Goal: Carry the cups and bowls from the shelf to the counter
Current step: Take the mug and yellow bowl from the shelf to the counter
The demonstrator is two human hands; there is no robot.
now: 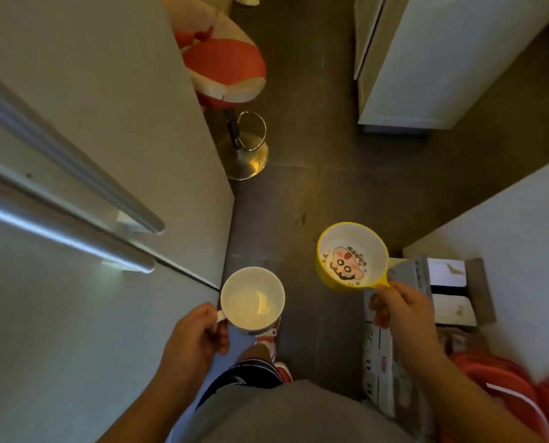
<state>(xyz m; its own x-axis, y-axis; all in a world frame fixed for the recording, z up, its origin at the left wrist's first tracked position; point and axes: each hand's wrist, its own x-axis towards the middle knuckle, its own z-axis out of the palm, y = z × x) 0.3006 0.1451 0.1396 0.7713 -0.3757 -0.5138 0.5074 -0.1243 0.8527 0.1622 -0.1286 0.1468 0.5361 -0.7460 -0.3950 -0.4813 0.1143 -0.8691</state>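
Note:
My left hand grips the handle of a white cup, held upright and empty over the dark floor. My right hand pinches the small handle of a yellow bowl with a white inside and a cartoon face printed on its bottom. Both vessels are carried at waist height, the bowl farther forward and to the right of the cup. Neither the shelf nor the counter can be identified in this view.
A tall fridge with long metal handles fills the left side. A red and white bar stool on a metal base stands ahead. White cabinets sit at the far right, cardboard boxes at my right, with a narrow floor passage between.

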